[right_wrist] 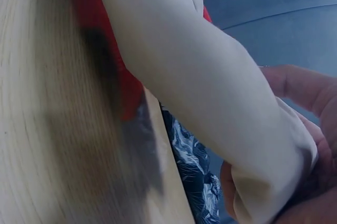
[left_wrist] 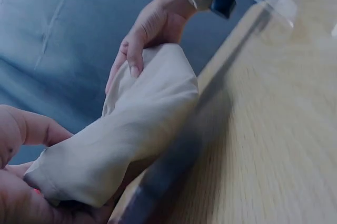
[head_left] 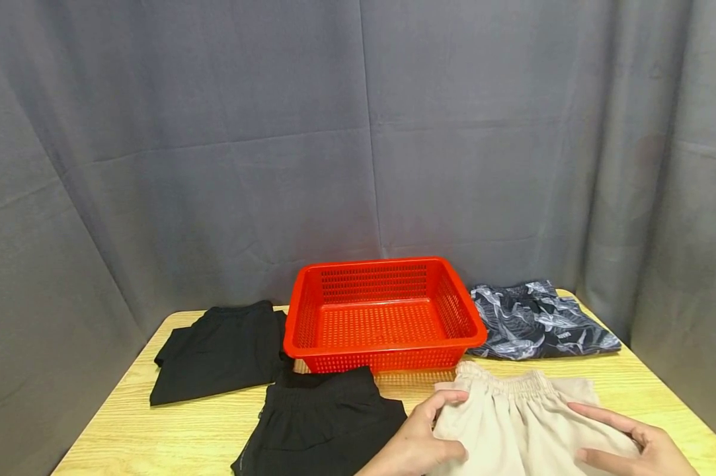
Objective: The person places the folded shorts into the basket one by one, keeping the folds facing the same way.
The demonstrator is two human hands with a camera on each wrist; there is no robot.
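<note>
Beige shorts (head_left: 521, 423) at the bottom right of the frame, left hand (head_left: 420, 439) pinching their left edge, right hand (head_left: 637, 446) gripping the right edge with fingers curled: best keep both grips level so the cloth stays taut.

backdrop: grey curtain (head_left: 215, 132) — creased | furniture: light wooden table (head_left: 173, 423)

- My head view is evenly lit, sharp, with soft shadows under the basket (head_left: 385, 311).
- Both wrist views look blurred, smeared and bluish.
</note>
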